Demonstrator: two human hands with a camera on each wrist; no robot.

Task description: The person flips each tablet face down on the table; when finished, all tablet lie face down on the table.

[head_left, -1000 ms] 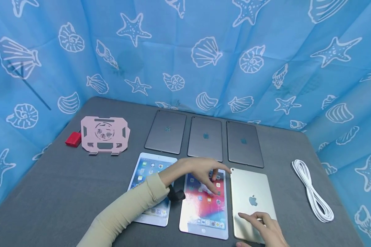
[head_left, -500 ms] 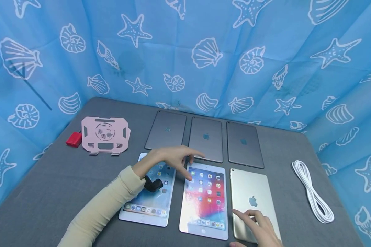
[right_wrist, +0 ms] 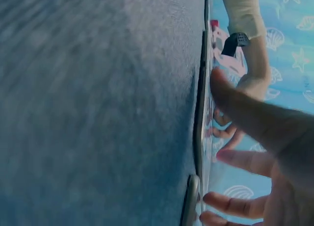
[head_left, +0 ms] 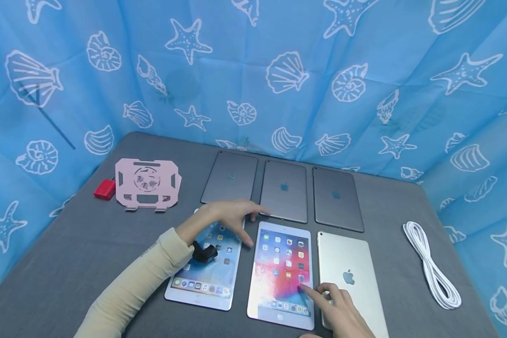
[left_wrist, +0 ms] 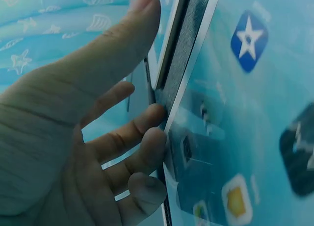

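In the head view my left hand reaches over the upper right part of a white-framed tablet with its screen lit. Its fingers spread loosely, thumb in the gap beside the middle tablet; they hold nothing. The left wrist view puts the fingertips right at that tablet's edge. A second white-framed tablet, also lit, lies in the middle. My right hand hovers over its lower right edge, index fingertip overlapping the screen, the other fingers loosely bent. Partly under the right hand lies a gold-backed tablet, face down.
Three dark grey tablets lie face down behind: left, middle, right. A pink cut-out stand plate and a red block are at the far left. A coiled white cable lies right. A blue shell-print curtain backs the table.
My left hand has moved left from the middle tablet to the left tablet's side. My right hand has shifted left from the gold-backed tablet to the middle tablet's edge.
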